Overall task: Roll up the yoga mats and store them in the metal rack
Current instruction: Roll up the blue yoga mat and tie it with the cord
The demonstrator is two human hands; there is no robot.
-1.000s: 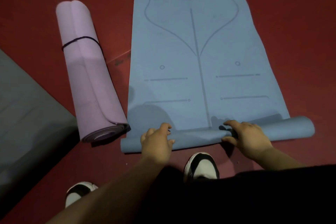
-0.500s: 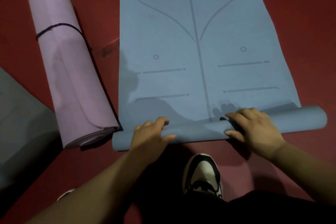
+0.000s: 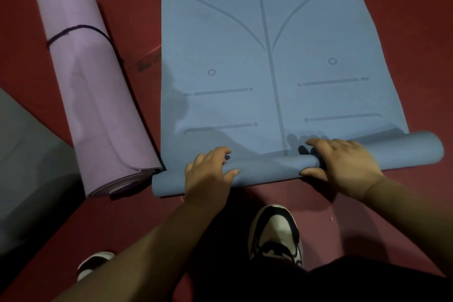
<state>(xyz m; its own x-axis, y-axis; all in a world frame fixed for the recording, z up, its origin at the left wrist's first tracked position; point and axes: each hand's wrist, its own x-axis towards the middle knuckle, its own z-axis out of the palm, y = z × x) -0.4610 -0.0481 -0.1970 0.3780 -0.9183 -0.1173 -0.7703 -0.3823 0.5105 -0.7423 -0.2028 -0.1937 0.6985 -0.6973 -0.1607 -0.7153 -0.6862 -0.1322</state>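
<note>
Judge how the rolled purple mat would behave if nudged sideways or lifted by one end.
The purple mat is a roll lying on the red floor, so a sideways push would probably roll it. Only one dark band ties it, near the far end; the near end's layers look loose, so lifting may let them fan open.

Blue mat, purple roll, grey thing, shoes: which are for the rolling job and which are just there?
For the job: blue mat, gripped by left hand and right hand; purple rolled mat, already tied.
Just there: shoes; red floor; grey sheet at left, maybe another mat, cannot tell.
</note>
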